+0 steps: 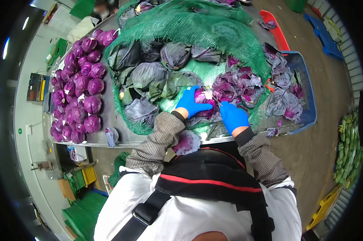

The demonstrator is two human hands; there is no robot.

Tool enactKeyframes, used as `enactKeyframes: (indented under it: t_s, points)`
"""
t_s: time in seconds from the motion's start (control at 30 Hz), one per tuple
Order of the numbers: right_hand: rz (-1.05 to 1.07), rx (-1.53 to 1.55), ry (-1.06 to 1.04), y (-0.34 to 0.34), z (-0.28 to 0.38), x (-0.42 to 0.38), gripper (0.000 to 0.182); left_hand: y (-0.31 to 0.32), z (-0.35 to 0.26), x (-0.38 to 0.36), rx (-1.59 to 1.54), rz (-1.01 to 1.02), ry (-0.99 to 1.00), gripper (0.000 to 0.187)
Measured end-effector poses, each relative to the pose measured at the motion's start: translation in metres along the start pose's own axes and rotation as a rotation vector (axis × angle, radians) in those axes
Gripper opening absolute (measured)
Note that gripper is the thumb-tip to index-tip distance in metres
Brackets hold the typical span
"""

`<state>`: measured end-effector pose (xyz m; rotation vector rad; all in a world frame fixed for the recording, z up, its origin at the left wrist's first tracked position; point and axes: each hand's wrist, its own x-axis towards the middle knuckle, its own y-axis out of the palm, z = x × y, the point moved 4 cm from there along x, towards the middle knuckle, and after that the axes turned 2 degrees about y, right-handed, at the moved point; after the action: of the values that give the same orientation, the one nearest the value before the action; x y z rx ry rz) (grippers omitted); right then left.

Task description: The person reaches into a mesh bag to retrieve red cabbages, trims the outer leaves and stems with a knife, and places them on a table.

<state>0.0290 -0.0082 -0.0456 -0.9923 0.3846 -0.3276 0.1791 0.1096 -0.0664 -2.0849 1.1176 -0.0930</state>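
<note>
- At the far left, a small green sign (20,131) is on the wall; its marking is too small to read, and no brand or label is legible elsewhere.
- Bare purple cabbages (92,104) are piled on the left of the tabletop (108,108).
- Next, darker cabbages in outer leaves (149,75) lie on green netting (181,28).
- The left hand (194,103) grips the near-left side of one cabbage (201,97), fingers and thumb spread around it.
- This cabbage sits between the hands, in the left one's grasp; it is roundish with no clear long axis, its pale patch uppermost.
- The right hand (233,116), just right of and nearer the body than the cabbage, closes on what looks like a knife (218,103), its handle hidden.
- Beyond lie loose leaves (249,86), then a blue crate (310,98).
</note>
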Motion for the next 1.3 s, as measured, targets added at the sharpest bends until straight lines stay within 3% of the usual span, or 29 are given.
enactKeyframes:
  t_s: [0.07,0.37,0.57,0.67,0.77,0.9,0.93,1.03,1.07,1.13,1.3]
  points:
    - [-0.066,-0.05,-0.079,0.0,0.002,-0.005,0.016,0.005,0.001,0.005,0.031,-0.003,-0.008,0.101]
    - [-0.09,-0.248,0.015,0.015,-0.016,0.031,0.013,0.007,-0.01,0.005,0.071,-0.063,-0.082,0.098]
    - [0.121,-0.041,0.179,0.002,-0.017,0.058,0.029,0.005,-0.006,-0.012,0.05,-0.132,-0.029,0.094]
    - [-0.114,0.084,0.077,-0.005,0.006,0.048,0.041,0.009,-0.001,-0.019,-0.034,-0.064,0.072,0.098]
    - [-0.058,0.114,0.081,-0.018,-0.003,0.063,0.036,0.014,0.005,-0.032,-0.372,-0.124,0.145,0.094]
    - [-0.14,0.075,0.131,-0.031,-0.036,0.07,0.03,-0.013,-0.02,-0.049,-0.742,-0.131,0.258,0.091]
    - [-0.02,0.028,0.22,-0.029,-0.045,0.069,0.032,-0.02,-0.021,-0.049,-0.722,-0.173,0.292,0.092]
    - [-0.066,0.708,0.076,-0.037,-0.013,0.056,0.045,-0.03,-0.02,-0.045,-0.574,-0.238,0.335,0.095]
    - [-0.067,0.707,0.077,-0.048,0.005,0.048,0.045,-0.031,-0.021,-0.044,-0.442,-0.255,0.348,0.097]
    - [-0.047,0.4,-0.068,-0.07,0.038,0.033,0.043,-0.031,-0.024,-0.043,-0.45,-0.258,0.34,0.099]
    - [-0.006,0.411,0.019,-0.076,0.021,0.022,0.033,-0.036,-0.028,-0.044,-0.607,-0.273,0.334,0.094]
